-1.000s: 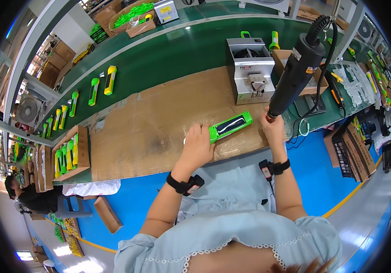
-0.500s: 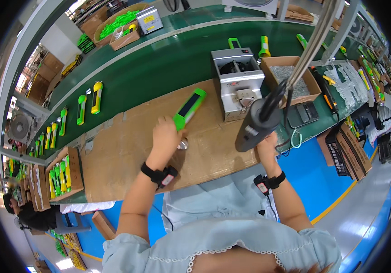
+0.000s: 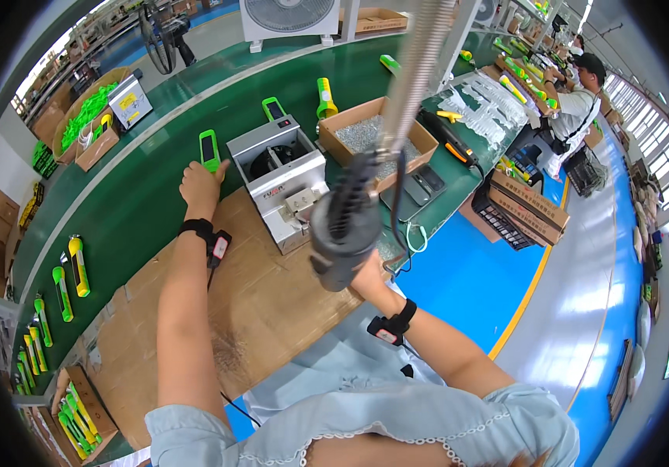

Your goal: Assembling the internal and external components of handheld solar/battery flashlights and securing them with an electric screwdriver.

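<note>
My left hand reaches over the green work surface, fingers and thumb closed around the near end of a green flashlight with a dark panel. A dark grey cylindrical power tool hangs from a metal spring in front of me. My right hand is partly behind this tool; its fingers are hidden, so I cannot tell whether it grips anything. Between my hands stands a grey metal machine with an open top and a dark round part inside. Brown cardboard covers the near bench.
A carton of small metal parts stands right of the machine, near a black scale and an orange-black tool. Yellow-green flashlights line the left side; more fill a box. A co-worker is at far right.
My left hand has carried the green flashlight forward from the cardboard onto the green surface beside the machine. The view has swung right. My right hand remains by the hanging tool.
</note>
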